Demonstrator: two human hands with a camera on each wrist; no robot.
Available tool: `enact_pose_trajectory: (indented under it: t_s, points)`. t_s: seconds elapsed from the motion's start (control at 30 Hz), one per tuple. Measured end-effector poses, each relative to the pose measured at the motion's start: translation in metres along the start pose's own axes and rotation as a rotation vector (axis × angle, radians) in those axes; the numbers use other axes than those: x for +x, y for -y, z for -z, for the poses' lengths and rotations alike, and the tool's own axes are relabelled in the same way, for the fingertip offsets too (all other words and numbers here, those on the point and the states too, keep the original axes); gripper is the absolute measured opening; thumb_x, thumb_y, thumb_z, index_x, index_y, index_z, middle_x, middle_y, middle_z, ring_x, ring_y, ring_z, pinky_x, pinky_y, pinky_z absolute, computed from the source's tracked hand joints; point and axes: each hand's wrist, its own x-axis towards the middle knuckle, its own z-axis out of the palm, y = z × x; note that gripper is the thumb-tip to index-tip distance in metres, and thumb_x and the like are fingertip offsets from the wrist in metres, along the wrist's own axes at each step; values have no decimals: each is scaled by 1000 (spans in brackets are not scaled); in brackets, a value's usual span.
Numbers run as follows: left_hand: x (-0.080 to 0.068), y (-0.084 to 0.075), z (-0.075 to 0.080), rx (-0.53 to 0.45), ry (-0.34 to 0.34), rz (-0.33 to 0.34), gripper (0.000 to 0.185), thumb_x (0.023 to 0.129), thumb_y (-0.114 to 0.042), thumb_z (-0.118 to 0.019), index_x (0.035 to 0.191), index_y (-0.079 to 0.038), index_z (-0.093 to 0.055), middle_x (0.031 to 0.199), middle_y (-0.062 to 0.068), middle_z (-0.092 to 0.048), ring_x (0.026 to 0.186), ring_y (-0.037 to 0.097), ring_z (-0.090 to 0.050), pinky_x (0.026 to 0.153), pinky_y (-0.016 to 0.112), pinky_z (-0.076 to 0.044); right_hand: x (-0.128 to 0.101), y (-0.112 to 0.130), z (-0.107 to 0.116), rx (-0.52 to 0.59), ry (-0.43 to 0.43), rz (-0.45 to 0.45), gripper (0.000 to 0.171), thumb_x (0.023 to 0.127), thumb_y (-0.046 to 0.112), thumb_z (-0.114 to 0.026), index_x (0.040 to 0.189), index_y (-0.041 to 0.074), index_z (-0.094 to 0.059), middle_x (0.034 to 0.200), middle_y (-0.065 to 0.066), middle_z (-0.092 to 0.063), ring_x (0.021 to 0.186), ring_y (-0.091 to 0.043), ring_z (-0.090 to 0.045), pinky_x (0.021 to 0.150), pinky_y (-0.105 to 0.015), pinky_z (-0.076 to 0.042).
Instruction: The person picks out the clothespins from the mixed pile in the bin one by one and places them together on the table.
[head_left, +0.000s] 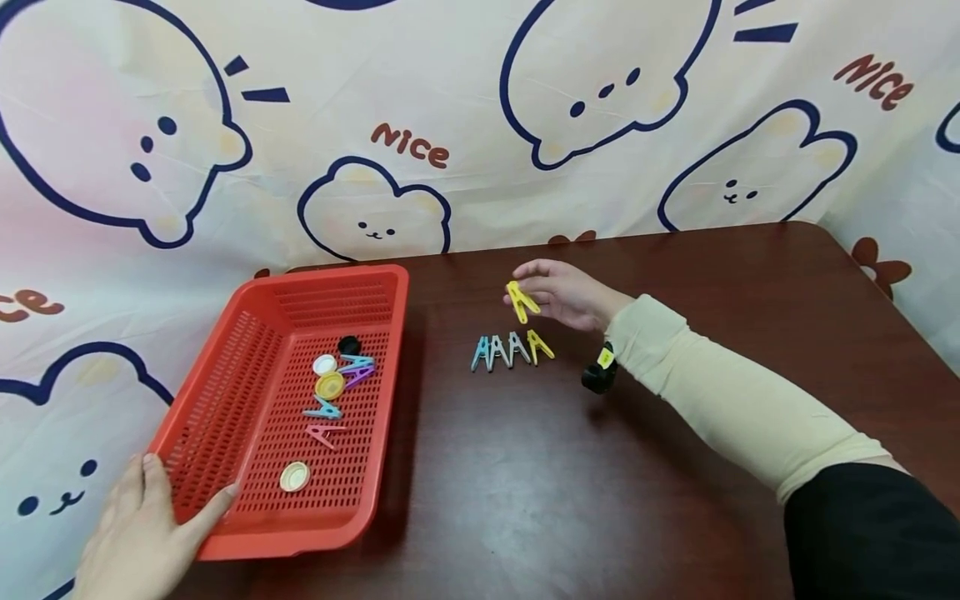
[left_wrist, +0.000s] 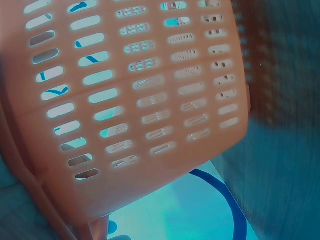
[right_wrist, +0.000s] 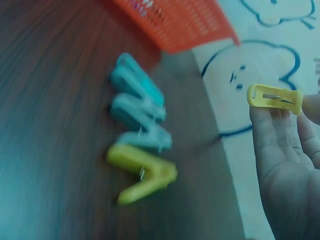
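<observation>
My right hand (head_left: 566, 296) pinches a yellow clothespin (head_left: 522, 302) between thumb and fingertips, raised above the table. Below it stands a row of several clothespins: a blue clothespin (head_left: 480, 353) at the left end, pale blue and grey ones in the middle, a yellow one (head_left: 539, 346) at the right. The right wrist view shows the held clothespin (right_wrist: 275, 98) apart from that row. At the near left corner of a red plastic basket (head_left: 262, 543), my left hand (head_left: 142, 533) grips the rim. The left wrist view shows only the basket's slotted outer wall (left_wrist: 150, 190).
Inside the basket lie blue, purple and pink (head_left: 324, 433) clothespins, plus white, yellow (head_left: 330, 385), cream (head_left: 295, 476) and black bottle caps. A printed cloth (head_left: 480, 200) hangs behind the brown table (head_left: 525, 483). A black wrist device (head_left: 600, 375) hangs under the right wrist.
</observation>
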Motion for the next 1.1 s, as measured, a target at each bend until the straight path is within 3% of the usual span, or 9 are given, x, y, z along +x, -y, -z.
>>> enact_pose_trajectory:
  t_s: [0.17,0.4,0.77,1.03,1.1]
  points:
    - [1,1,-2,-5,4,17,119,98,-65,-51,148,23,12,154,48,4,139,67,-8,112,77,-17,-8,-10,24,-40,-63,-45,27,109,4,-49,135,-4,-44,139,-30,-51,114,-27,-68,94,-34,-57]
    - [5,7,-6,5,4,11,123,97,-70,-50,148,21,14,154,48,4,138,67,-9,110,78,-19,-19,-18,50,11,-159,-102,33,109,3,-48,141,-3,-40,143,-28,-49,107,-22,-71,89,-30,-59]
    - [5,7,-7,-3,7,22,123,97,-69,-51,148,21,15,155,48,6,139,67,-8,111,78,-17,-18,-35,63,-11,-214,-182,18,107,0,-49,124,4,-49,117,-11,-63,97,-16,-73,83,-28,-59]
    - [1,2,-2,-14,6,-1,121,98,-68,-50,148,22,14,153,49,4,137,66,-9,111,79,-15,-16,-46,62,-245,-188,-151,26,106,6,-54,129,-2,-46,129,-16,-57,110,-17,-66,103,-38,-49]
    - [0,1,-1,-19,12,-1,120,99,-66,-50,148,21,15,154,48,6,138,66,-8,111,79,-14,-15,-47,60,-326,-206,-127,28,104,7,-57,128,-4,-47,126,-17,-58,106,-17,-65,99,-36,-52]
